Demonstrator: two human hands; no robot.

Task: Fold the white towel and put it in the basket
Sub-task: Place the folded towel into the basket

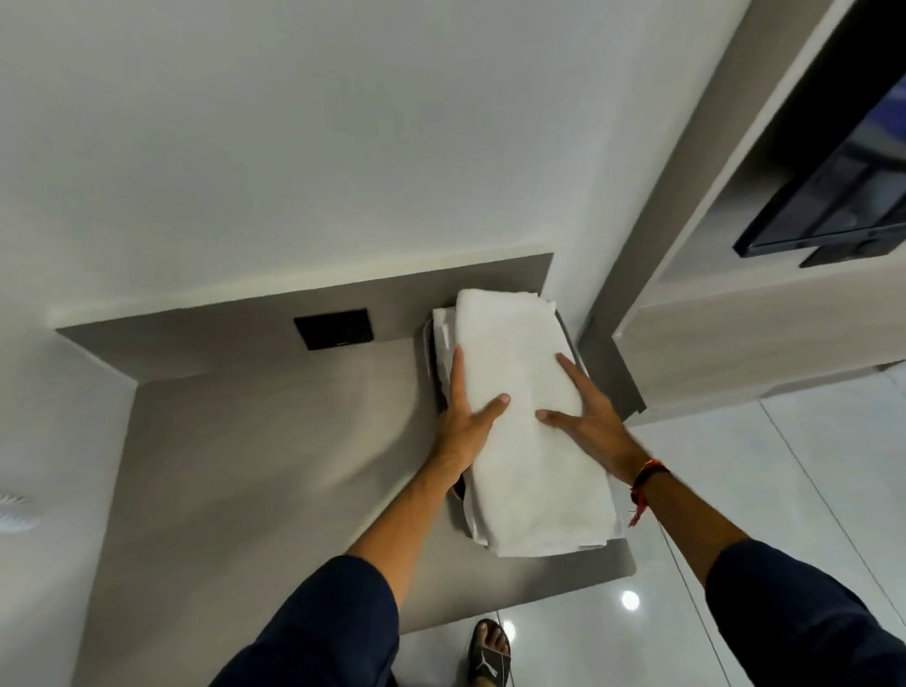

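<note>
The white towel (520, 412) is folded into a long thick rectangle. It lies over a dark, grey-rimmed basket (570, 339) at the right end of a grey desk. The basket is almost wholly hidden; only slivers of its rim show beside the towel. My left hand (467, 405) clasps the towel's left edge, thumb on top and fingers along the side. My right hand (587, 404) holds the right edge the same way, thumb pointing inward across the cloth.
The grey desk (282, 466) runs left from the basket, with a black socket plate (333, 329) on its back panel. A dark screen (857, 177) hangs upper right above a pale cabinet. The glossy tiled floor (743, 507) and my sandalled foot (489, 658) lie below.
</note>
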